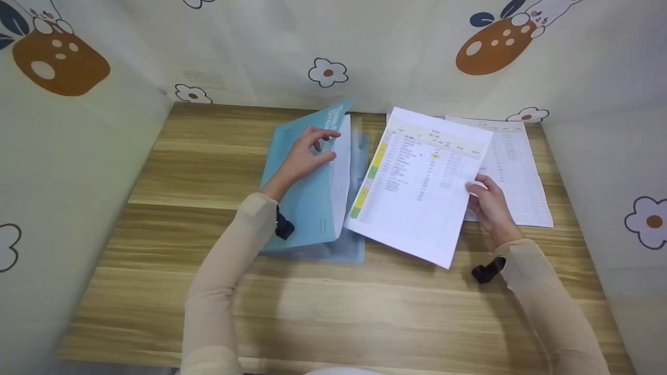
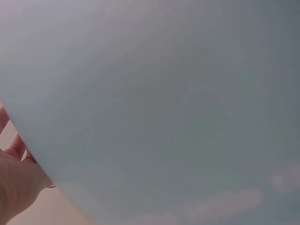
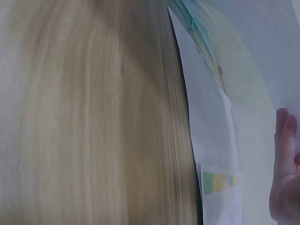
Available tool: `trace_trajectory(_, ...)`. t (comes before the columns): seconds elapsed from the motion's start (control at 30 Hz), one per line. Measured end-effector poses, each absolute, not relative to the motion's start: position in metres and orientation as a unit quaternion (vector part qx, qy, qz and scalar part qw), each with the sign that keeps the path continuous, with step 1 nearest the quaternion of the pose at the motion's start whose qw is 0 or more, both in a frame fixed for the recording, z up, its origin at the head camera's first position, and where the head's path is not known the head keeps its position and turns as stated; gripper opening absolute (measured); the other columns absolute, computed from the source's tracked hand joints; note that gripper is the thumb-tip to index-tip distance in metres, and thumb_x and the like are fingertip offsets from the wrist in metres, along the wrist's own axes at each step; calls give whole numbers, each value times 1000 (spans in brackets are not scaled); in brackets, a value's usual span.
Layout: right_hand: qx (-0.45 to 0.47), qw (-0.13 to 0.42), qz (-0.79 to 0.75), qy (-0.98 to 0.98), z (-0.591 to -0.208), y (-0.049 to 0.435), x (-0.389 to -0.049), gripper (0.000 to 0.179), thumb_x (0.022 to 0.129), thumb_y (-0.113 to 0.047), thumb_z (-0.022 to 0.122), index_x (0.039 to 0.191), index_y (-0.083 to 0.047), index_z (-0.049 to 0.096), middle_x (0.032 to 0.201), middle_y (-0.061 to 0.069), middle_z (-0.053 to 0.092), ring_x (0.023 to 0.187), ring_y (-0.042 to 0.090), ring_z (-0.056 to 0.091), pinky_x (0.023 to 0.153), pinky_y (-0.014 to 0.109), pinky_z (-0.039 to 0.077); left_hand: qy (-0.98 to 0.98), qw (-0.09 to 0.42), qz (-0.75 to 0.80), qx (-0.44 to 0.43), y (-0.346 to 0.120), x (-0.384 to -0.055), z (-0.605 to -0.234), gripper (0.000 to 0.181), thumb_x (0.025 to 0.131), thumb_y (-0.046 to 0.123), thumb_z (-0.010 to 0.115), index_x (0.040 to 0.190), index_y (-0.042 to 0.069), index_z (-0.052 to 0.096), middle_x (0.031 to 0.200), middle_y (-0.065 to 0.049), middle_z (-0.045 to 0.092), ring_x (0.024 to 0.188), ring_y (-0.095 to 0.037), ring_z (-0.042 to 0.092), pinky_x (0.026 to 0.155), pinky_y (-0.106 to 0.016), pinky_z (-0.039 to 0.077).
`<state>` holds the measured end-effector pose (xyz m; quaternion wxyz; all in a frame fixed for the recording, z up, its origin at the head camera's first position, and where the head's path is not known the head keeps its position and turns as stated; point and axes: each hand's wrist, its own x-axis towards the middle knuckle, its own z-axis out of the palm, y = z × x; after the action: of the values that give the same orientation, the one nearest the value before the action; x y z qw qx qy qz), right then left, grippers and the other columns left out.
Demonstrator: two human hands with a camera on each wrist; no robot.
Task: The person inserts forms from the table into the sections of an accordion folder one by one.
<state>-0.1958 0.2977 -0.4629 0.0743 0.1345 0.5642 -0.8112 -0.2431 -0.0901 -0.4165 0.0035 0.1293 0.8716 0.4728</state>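
Note:
A light blue folder point(image 1: 312, 208) lies on the table with its cover raised at a slant, white pages point(image 1: 342, 177) showing inside. My left hand point(image 1: 302, 156) is at the cover's free edge, thumb and forefinger spread apart with a gap between them. In the left wrist view the cover point(image 2: 154, 108) fills most of the frame, and the hand point(image 2: 21, 183) shows beyond its edge. My right hand point(image 1: 490, 203) pinches a printed sheet point(image 1: 417, 208) by its right edge, thumb on top. This sheet has a yellow and green column along its left side.
More printed sheets point(image 1: 513, 172) lie flat at the back right, partly under the held sheet. The wooden table point(image 1: 172, 234) meets patterned cloth walls point(image 1: 250, 47) at the back and sides. Each wrist carries a black camera point(image 1: 487, 271).

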Motion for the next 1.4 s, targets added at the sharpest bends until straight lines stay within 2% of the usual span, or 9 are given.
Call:
trace_trajectory(0.47,137,106,-791,586,-468,275,-198,13,89,0,43,102,-4,42,87,5,58,71,16,62,62,25,48,870,6,477,123,-90,-243,-417,38,77,27,62,114,26,57,106,6,43,86,-12,41,70,-25,41)
trace_trajectory(0.7,146,139,-759,619,-467,265,-203,17,90,-4,44,107,-7,42,92,4,58,74,15,62,63,25,48,860,5,488,149,-91,-245,-416,37,77,18,59,114,18,59,104,-2,45,84,-17,40,70,-29,36)
trace_trajectory(0.87,149,156,-754,621,-466,257,-208,21,89,-4,46,109,-8,42,92,4,58,75,15,61,64,25,47,863,9,483,147,-91,-245,-416,37,77,18,60,114,19,58,104,-2,45,84,-17,40,70,-30,36)
trace_trajectory(1.4,118,168,-749,630,-468,234,-228,21,89,-4,45,110,-5,43,89,5,60,71,15,61,62,25,47,868,11,477,135,-89,-244,-416,37,77,19,61,114,22,58,103,0,44,84,-15,39,69,-29,36)
